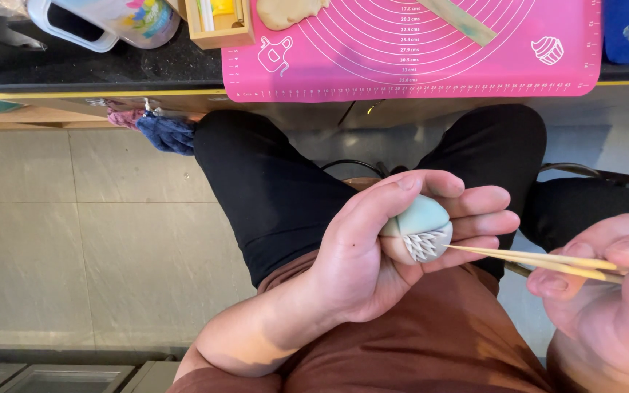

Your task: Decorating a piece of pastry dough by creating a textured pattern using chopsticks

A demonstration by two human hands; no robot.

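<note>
- Head view: left hand [373, 251] at centre, fingers curled closed around a small clay ball [418, 231], pale blue-green top, white bottom with pressed-in ridges.
- Right hand [606, 291] at 4 o'clock, fingertips pinched tight on thin wooden sticks [525, 260]; tips touch the ridged part of the ball.
- Ball sits over the person's lap, well below the pink silicone mat [416, 51] at 12 o'clock.
- Tan dough slab [289, 11] on the mat's top edge; wooden box [220, 25] and plastic jug [103, 22] at 11 o'clock.
- To do well, my judgement: light cupping grip, shallow even presses, rotate the ball between marks, avoid squashing it.
</note>
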